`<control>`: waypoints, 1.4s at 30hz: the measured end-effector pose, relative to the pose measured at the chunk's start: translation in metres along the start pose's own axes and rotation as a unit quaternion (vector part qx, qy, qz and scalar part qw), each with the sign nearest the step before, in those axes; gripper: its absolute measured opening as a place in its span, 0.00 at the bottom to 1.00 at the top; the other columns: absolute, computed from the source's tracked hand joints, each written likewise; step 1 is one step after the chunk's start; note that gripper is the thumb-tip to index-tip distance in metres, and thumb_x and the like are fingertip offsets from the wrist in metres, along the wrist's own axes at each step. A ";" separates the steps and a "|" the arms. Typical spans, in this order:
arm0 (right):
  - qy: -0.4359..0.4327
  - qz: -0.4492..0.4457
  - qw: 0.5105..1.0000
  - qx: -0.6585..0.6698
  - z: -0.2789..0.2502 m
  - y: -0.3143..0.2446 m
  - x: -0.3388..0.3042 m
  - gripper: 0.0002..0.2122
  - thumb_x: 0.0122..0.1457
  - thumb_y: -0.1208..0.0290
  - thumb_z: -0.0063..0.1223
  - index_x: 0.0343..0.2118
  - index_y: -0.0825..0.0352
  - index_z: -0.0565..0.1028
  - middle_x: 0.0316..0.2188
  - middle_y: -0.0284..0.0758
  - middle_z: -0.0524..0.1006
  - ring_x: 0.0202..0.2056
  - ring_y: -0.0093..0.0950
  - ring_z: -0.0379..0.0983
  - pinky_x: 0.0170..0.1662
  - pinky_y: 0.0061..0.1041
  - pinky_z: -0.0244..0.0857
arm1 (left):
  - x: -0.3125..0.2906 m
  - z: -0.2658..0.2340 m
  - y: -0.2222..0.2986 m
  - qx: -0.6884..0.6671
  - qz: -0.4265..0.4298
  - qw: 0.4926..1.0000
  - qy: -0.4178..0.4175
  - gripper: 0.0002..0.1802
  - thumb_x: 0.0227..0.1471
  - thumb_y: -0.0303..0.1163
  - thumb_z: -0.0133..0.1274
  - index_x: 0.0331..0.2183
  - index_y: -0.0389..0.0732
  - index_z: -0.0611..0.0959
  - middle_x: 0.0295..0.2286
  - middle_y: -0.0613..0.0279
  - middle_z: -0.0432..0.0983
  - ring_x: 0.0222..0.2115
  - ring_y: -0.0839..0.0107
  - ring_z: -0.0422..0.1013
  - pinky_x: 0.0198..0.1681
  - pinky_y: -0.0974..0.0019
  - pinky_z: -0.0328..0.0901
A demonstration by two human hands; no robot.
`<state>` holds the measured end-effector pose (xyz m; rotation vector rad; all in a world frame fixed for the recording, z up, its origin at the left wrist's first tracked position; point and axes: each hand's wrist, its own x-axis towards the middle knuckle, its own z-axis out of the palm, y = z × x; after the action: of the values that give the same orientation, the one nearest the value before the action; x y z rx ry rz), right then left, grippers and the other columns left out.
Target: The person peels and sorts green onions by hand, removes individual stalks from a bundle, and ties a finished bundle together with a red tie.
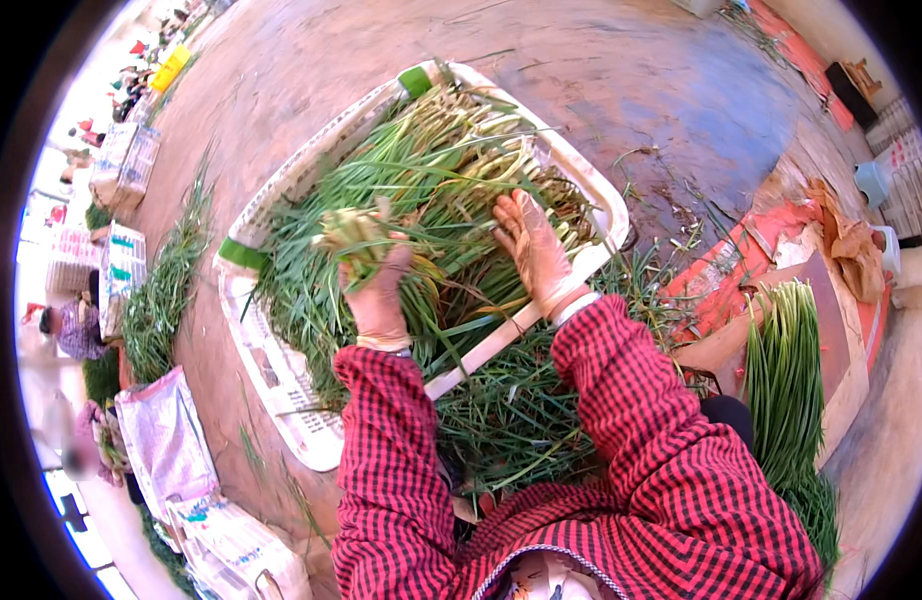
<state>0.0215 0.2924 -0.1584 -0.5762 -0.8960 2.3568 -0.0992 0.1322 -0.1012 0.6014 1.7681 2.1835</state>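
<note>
1. In the head view, a big pile of green stalks [411,170] lay in a white crate [496,345] right in front of the person. Both hands were over it.
2. The left hand [381,290] was curled tight around a small bunch [353,240]. The bunch was held up over the left part of the pile. Its pale, cut-looking ends stuck out past the fingers, up and to the left. It was a bit blurry, so I could not tell just where its leaves ended.
3. The right hand [534,245] was open, with its fingers pointing up and a little left. I saw no bunch in it. It was low over the right part of the pile, but I could not tell if all its fingertips touched the stalks.
4. Most stalks in the pile lay on a slant. Their pale ends were up and to the right, and their green tips were down and to the left.
5. So the pale ends were nearer to the right hand, and the green tips were nearer to the left hand. The small bunch was to the left of the right hand, with a gap between them.
6. A neat bundle [786,375] lay well apart, off to the right, past the right sleeve [631,390].
</note>
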 end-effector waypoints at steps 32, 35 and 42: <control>-0.336 0.098 0.763 -0.543 0.045 -0.124 -0.318 0.59 0.46 0.68 0.72 0.67 0.70 0.31 0.67 0.43 0.51 0.66 0.30 0.46 0.67 0.29 0.40 | -0.262 0.056 0.112 -0.645 -0.354 0.669 0.104 0.16 0.48 0.44 0.56 0.31 0.41 0.81 0.24 0.61 0.78 0.25 0.62 0.74 0.32 0.58 0.72; -0.249 0.259 0.726 -0.586 0.008 -0.139 -0.323 0.53 0.47 0.75 0.68 0.68 0.70 0.37 0.60 0.41 0.64 0.59 0.27 0.60 0.61 0.27 0.53 | -0.313 0.078 0.032 -0.630 -0.391 0.671 0.027 0.17 0.51 0.44 0.55 0.35 0.40 0.80 0.32 0.58 0.80 0.33 0.61 0.75 0.43 0.57 0.71; -0.174 0.481 0.406 -0.757 0.020 -0.120 -0.244 0.35 0.49 0.66 0.62 0.60 0.72 0.62 0.39 0.42 0.80 0.34 0.27 0.77 0.37 0.27 0.72 | -0.388 0.079 -0.045 -0.557 -0.542 0.609 -0.157 0.34 0.55 0.53 0.54 0.58 0.49 0.67 0.55 0.60 0.66 0.58 0.62 0.60 0.57 0.51 0.60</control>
<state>0.2354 0.2061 -0.0137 -1.5169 -3.7374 1.3693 0.2767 0.0345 -0.1894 -0.3571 0.0969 1.5431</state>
